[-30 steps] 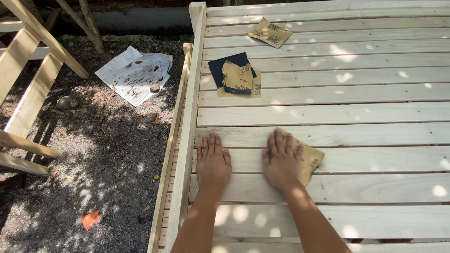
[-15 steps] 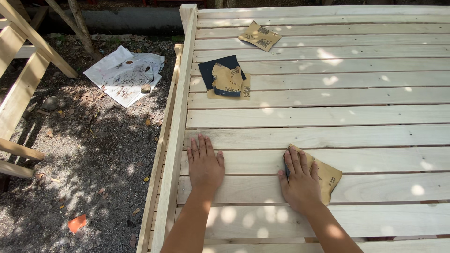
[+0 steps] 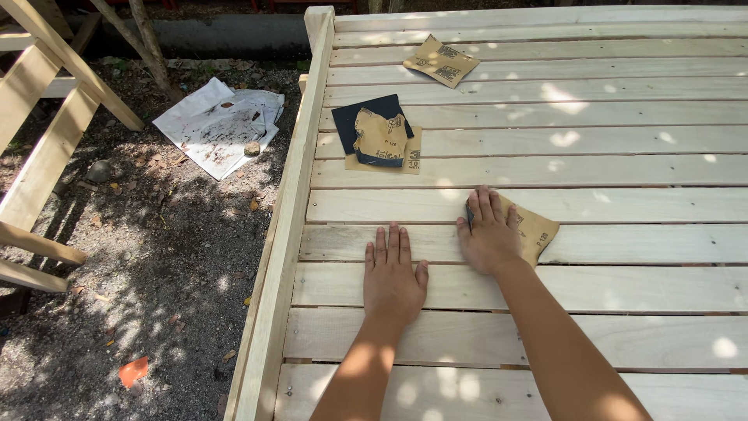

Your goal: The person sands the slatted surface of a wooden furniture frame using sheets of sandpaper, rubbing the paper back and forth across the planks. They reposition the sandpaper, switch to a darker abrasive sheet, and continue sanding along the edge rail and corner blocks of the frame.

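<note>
A: In the head view, what do the 2 hands do?

B: The right hand [image 3: 489, 232] lies flat with open fingers on a tan sheet of sandpaper [image 3: 531, 231]. It presses the sheet down on the wooden slats [image 3: 623, 156]. It does not grip it. The sheet sticks out to the right of the hand.

A: And the other one?

B: The left hand [image 3: 393, 273] lies flat and open on bare wood, just left of the right hand and a bit nearer. It holds nothing.

A: Where is more paper?

B: Farther away, on the left part of the slats, there is a small pile of sandpaper [image 3: 379, 140]. It has a dark sheet with tan sheets on top. Still farther, 1 more tan sheet [image 3: 441, 61] lies alone.

A: What is on the left?

B: A wooden rail [image 3: 290, 203] runs along the left edge of the slats. Past it is dirt ground [image 3: 140, 273] with spots of sun. A crumpled white sheet [image 3: 218, 125] lies there with a small stone on it. A wooden frame [image 3: 39, 140] stands at the far left. A little orange scrap [image 3: 133, 371] lies near the bottom.
</note>
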